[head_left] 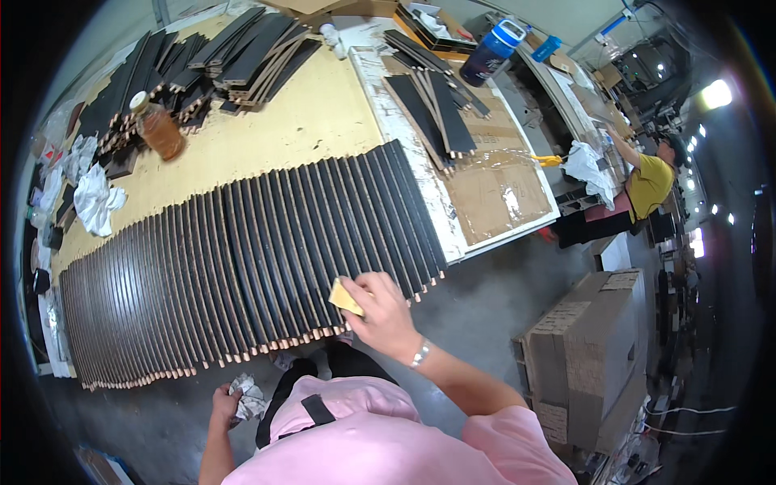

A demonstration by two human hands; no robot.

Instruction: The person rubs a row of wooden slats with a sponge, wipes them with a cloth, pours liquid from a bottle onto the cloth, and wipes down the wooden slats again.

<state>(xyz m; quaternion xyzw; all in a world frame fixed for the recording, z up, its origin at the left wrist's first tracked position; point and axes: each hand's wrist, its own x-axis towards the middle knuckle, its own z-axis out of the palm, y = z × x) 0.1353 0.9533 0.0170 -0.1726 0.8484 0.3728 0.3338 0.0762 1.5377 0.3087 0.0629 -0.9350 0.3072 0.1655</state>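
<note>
A long row of dark, narrow wooden slats (283,234) lies side by side on the table, their pale dowel-like ends pointing toward me. My right hand (380,315) is closed around a small yellow sponge (346,297), which rests on or just above the near ends of the slats, right of the row's middle. Down beside my body, off the table's front edge, my left hand (223,402) grips a crumpled white rag (250,397). The fingers of that hand are partly hidden by the rag.
Piles of dark slats (250,56) lie at the far side, near a bottle of amber liquid (159,129) and white rags (97,200). More slats (436,113) lie on cardboard (497,190), by a blue tumbler (491,52). A large carton (586,356) stands right; a co-worker (647,186) works beyond.
</note>
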